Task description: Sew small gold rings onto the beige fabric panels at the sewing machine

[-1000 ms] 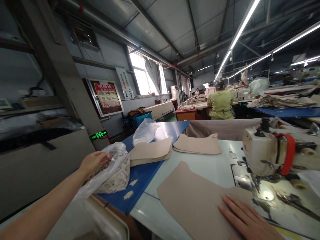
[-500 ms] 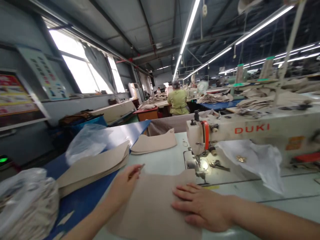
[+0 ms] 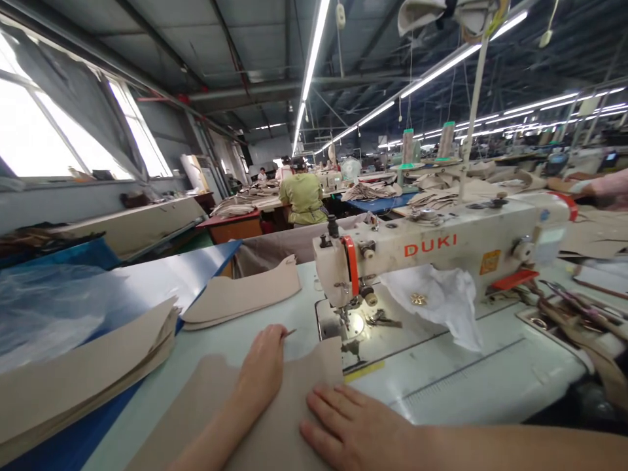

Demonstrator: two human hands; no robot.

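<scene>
Beside the machine (image 3: 387,252), my left hand (image 3: 263,363) pinches a strip (image 3: 291,332); my right hand (image 3: 352,422), open, rests on the panel (image 3: 310,366), which I'd keep flat.

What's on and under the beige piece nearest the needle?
The right hand lies on the beige piece; the left hand is over it. Pale tabletop shows around it; anything underneath is covered.

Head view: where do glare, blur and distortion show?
In the head view, glare bleaches the bright glass window and streaks the glossy blue tabletop; the clear plastic bag looks smeared; toward the left edge, the window looks stretched; the matte beige panel shows no glare.
</scene>
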